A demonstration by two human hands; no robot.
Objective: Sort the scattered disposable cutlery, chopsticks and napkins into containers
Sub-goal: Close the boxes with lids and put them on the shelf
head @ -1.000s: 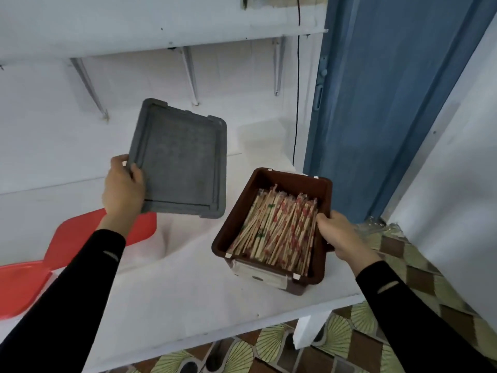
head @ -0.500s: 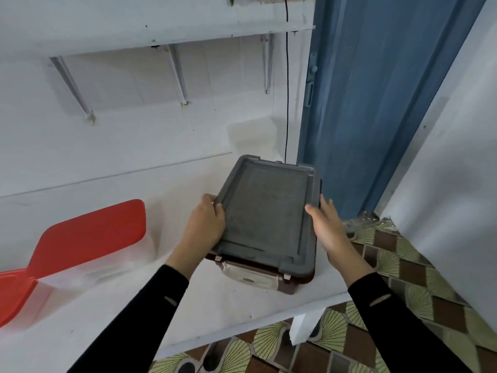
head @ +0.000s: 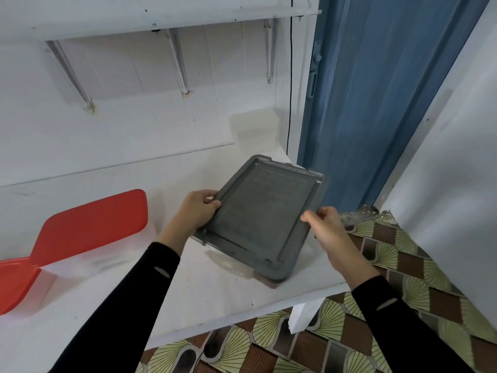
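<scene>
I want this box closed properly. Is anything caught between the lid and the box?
Nothing visible. The lid lies over the box, whose near corner shows below. The left hand grips the lid's left edge; the right hand is at its right edge. The inside is hidden.

We look down on a white tabletop (head: 215, 292). Near its right front corner sits a brown box (head: 271, 284) capped by a grey lid (head: 258, 222). Well to the left stands a clear tub (head: 88, 261) with a red lid (head: 94, 224), and just beside it a second red lid (head: 13, 284).
</scene>
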